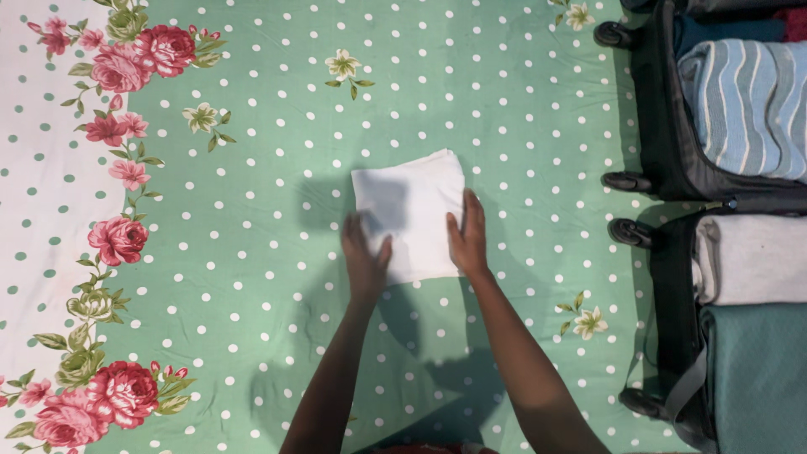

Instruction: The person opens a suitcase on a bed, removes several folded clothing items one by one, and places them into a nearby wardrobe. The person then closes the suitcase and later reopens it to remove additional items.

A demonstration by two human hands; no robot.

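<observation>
Plain white folded cloth [412,214], unpatterned, under both hands. Mint-green bedsheet [269,252] dotted all over with small white spots, scattered with pale cream blossoms on green leaves. White border strip [34,193] along one side, dotted green, edged with pink and red roses. Black suitcase [664,143] with black wheels. Inside: light-blue knit [744,101] striped white, pale grey garment [748,256], teal garment [756,370].

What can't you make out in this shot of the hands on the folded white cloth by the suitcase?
- Head view: the near corners of the folded white cloth are hidden under the left hand and right hand.
- Its layers and what kind of garment it is: not visible from above.
- The open black suitcase is cut off by the right edge, so the striped blue fabric, grey fabric and teal fabric show only partly.
</observation>
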